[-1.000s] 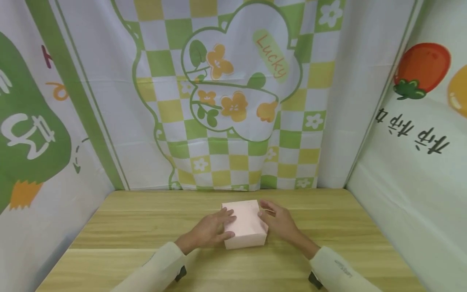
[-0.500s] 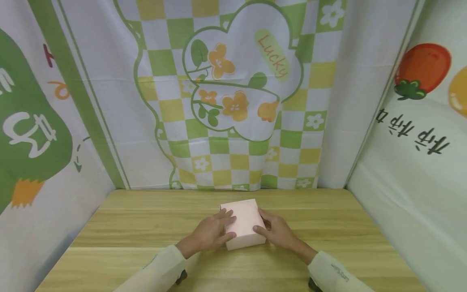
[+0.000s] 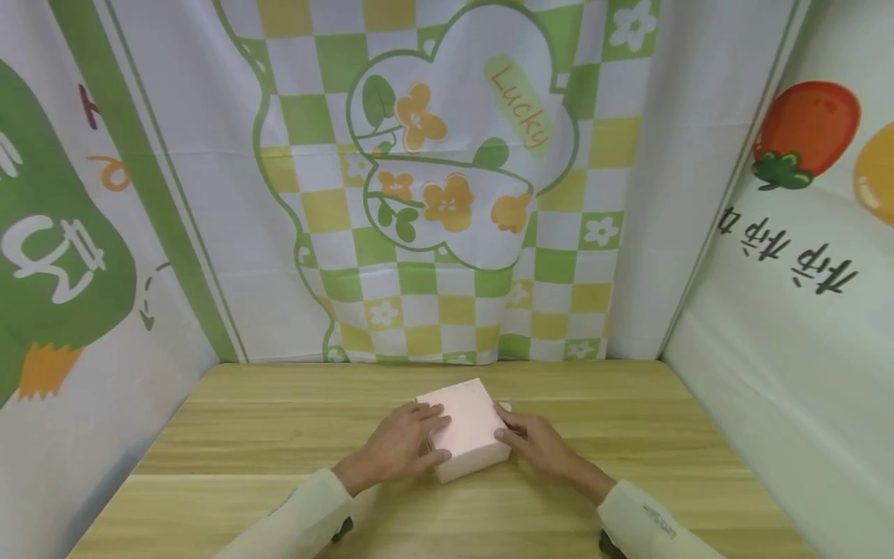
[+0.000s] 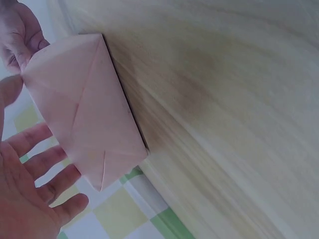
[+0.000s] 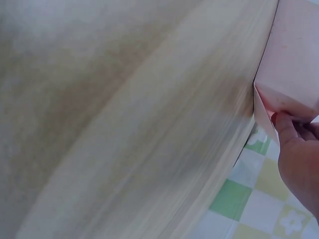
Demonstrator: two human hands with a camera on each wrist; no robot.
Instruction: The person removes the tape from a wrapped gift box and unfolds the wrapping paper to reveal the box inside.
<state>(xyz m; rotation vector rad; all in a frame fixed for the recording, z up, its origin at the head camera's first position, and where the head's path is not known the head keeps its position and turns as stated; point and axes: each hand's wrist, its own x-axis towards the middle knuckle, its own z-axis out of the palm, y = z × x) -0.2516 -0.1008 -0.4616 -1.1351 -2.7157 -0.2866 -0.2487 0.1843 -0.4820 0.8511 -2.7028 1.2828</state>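
Your left hand touches the pink box on the table, fingers spread apart. Your right hand seems to pinch the box's open side.

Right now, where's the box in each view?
Head: the box is at lower middle.
Left wrist: the box is in the left half.
Right wrist: the box is at upper right, cut off by the edge.
Shared landmark: the checked cloth.
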